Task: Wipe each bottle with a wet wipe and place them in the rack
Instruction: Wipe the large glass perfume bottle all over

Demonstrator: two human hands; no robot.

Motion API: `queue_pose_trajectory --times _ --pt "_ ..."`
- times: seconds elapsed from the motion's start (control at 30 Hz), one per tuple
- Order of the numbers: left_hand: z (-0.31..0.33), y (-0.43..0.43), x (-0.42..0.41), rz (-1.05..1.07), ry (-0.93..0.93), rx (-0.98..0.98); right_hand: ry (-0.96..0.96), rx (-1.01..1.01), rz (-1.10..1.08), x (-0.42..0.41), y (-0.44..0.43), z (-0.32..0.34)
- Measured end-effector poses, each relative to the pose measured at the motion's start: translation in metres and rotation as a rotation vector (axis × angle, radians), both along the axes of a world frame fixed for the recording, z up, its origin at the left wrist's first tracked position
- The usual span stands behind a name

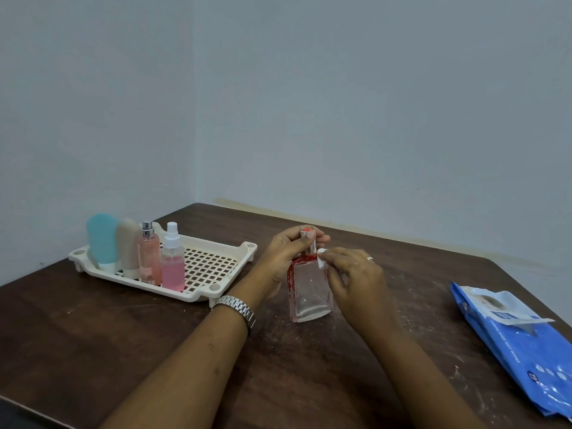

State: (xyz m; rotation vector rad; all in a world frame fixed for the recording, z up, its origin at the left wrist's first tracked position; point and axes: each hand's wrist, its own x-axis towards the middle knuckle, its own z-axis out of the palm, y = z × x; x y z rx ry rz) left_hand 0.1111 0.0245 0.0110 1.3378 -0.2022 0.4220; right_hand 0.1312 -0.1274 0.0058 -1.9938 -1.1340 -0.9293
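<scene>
While the left hand [286, 252] grips the bottle [309, 292] by its neck, right of the rack [210, 267] on the table [123, 335], the right hand [356, 277] pinches a wipe [322, 259] against the bottle's shoulder.

We take this for a plain room in a home, not a lab or a shop. Two bare, pale blue-grey painted walls [340, 103] meet in a corner, and a dark brown, scuffed wooden bench [93, 320] fills it. On the bench a cream perforated plastic rack [198, 297] holds everyday toiletries: a teal squeeze bottle [102, 239], a beige squeeze bottle [127, 246], a pink mist bottle with a silver pump [149, 258] and a clear spray bottle of pink liquid [172, 270]. A blue soft pack of wet wipes [526, 351] lies at the right.
</scene>
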Motion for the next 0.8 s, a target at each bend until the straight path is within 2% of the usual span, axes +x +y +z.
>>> queue_pose_trajectory --times 0.3,0.47,0.63,0.8 --pt "0.001 -0.004 -0.002 -0.019 -0.011 0.052 0.079 0.068 -0.035 0.008 -0.006 0.000" --pt "0.003 -0.005 -0.003 -0.045 -0.019 0.016 0.033 -0.007 -0.003 0.007 -0.002 0.002" --pt "0.004 -0.010 -0.004 -0.061 -0.025 0.059 0.142 0.066 -0.044 0.014 -0.009 0.004" --pt "0.005 -0.014 -0.006 -0.074 -0.047 0.035 0.152 0.016 -0.020 0.010 -0.006 0.007"
